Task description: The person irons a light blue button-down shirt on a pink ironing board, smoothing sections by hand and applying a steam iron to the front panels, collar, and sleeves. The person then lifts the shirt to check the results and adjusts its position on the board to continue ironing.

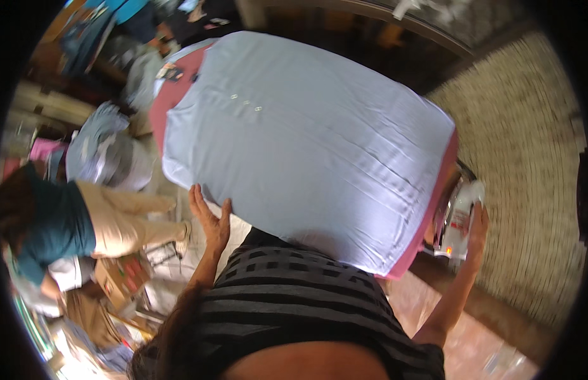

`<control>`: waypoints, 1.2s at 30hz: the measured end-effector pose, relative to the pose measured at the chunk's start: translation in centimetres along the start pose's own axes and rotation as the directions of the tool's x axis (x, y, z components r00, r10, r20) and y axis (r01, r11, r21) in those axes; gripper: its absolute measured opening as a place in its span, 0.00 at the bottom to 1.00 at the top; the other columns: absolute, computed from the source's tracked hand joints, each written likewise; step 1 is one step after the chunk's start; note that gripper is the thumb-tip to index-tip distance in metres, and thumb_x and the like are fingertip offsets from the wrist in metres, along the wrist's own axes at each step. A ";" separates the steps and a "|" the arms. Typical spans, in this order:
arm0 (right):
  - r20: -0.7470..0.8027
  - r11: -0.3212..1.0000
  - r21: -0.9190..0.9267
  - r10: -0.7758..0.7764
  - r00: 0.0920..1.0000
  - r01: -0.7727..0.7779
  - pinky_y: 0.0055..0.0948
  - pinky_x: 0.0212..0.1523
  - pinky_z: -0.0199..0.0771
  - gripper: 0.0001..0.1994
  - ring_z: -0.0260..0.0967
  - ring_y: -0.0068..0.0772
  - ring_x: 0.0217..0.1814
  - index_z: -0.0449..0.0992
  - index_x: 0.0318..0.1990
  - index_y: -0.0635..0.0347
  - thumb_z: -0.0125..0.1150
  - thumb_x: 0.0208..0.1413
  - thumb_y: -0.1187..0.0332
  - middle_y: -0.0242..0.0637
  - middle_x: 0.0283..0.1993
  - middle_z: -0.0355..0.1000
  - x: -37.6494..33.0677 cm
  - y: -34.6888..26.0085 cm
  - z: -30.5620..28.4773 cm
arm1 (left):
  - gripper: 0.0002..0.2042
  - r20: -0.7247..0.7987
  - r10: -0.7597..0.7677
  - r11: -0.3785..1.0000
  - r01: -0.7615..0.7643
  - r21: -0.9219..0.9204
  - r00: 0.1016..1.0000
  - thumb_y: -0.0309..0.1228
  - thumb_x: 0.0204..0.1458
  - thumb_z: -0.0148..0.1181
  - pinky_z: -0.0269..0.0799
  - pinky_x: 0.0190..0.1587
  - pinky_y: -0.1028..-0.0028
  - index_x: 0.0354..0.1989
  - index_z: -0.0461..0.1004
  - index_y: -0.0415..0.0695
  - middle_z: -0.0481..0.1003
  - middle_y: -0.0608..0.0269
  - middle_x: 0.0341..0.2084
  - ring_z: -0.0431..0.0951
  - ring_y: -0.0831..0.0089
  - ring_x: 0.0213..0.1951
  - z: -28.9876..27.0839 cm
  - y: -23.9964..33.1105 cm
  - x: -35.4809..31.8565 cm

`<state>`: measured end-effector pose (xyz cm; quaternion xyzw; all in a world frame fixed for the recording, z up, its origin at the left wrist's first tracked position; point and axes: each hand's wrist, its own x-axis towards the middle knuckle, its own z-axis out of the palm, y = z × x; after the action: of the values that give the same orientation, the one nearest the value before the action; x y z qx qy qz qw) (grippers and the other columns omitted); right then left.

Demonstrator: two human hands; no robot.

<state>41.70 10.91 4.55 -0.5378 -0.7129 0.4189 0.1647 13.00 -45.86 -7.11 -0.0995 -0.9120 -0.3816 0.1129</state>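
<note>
A light blue garment with a short row of small buttons lies spread over a dark red padded ironing board. Fine creases run across its right part. My left hand is at the garment's near left edge, open, thumb and fingers apart, fingertips at the cloth. Off the board's right end is a white iron with a small orange light. My right hand is closed round the iron's handle; some of its fingers are hidden. Whether the iron rests on a stand there I cannot tell.
At the left, a person in a dark green top bends over a cardboard box. Bagged and loose clothes are heaped beyond. To the right is a woven, mat-like wall. A dark frame runs along the back.
</note>
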 end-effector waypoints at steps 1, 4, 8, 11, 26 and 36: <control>0.018 1.000 0.022 -0.006 1.000 0.005 0.23 0.13 0.52 0.18 0.53 0.18 0.14 0.71 0.41 0.58 0.48 0.65 0.50 0.25 0.18 0.58 0.4 0.3 -0.2 | 0.40 -0.029 -0.119 0.986 0.115 -0.119 0.992 0.29 0.51 0.66 0.59 0.62 0.57 0.70 0.49 0.40 0.54 0.44 0.64 0.61 0.52 0.60 0.7 -0.1 -0.5; -0.037 0.998 0.061 -0.008 0.999 0.010 0.24 0.15 0.56 0.18 0.56 0.19 0.15 0.70 0.39 0.58 0.49 0.65 0.50 0.27 0.20 0.60 0.1 0.2 1.5 | 0.45 0.064 -0.514 0.715 0.468 -0.519 0.856 0.31 0.51 0.69 0.68 0.56 0.62 0.71 0.41 0.41 0.53 0.45 0.63 0.66 0.59 0.54 0.7 1.2 -2.7; -0.303 0.791 -0.542 -0.500 0.812 0.285 0.35 0.37 0.72 0.20 0.70 0.35 0.38 0.70 0.51 0.63 0.55 0.64 0.54 0.43 0.39 0.68 1.6 0.1 2.0 | 0.44 0.419 -0.643 0.266 0.700 -0.662 0.641 0.36 0.52 0.69 0.75 0.48 0.67 0.69 0.43 0.41 0.61 0.47 0.59 0.73 0.63 0.50 0.6 2.3 -2.9; -0.318 0.665 -0.645 -0.682 0.658 0.378 0.47 0.61 0.64 0.28 0.60 0.55 0.64 0.64 0.62 0.65 0.62 0.60 0.58 0.56 0.60 0.63 0.8 -5.9 7.2 | 0.31 0.730 -0.555 0.050 0.891 -0.450 0.400 0.38 0.54 0.68 0.77 0.45 0.69 0.60 0.59 0.39 0.75 0.55 0.43 0.77 0.69 0.42 0.2 2.3 -3.0; 0.602 0.744 -0.473 -0.119 0.789 0.473 0.38 0.64 0.62 0.49 0.68 0.47 0.61 0.69 0.59 0.76 0.38 0.57 0.29 0.56 0.57 0.72 12.9 -27.8 36.3 | 0.30 0.822 -0.135 0.223 0.825 -0.519 0.554 0.35 0.53 0.67 0.64 0.58 0.67 0.61 0.63 0.35 0.70 0.56 0.54 0.68 0.69 0.57 -0.4 -1.9 1.6; 0.713 0.918 -0.020 -0.265 0.649 0.397 0.47 0.60 0.65 0.29 0.69 0.37 0.53 0.71 0.60 0.62 0.51 0.63 0.47 0.55 0.52 0.72 18.6 -24.5 41.4 | 0.21 0.759 0.022 0.205 0.740 -0.640 0.651 0.34 0.56 0.65 0.67 0.51 0.71 0.53 0.69 0.35 0.74 0.61 0.45 0.71 0.76 0.49 0.1 -2.2 -2.8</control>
<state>-8.91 8.60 -5.07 -0.2121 -0.8413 0.4890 -0.0901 15.10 -47.57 -9.39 -0.0279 -0.4833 -0.7896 -0.3772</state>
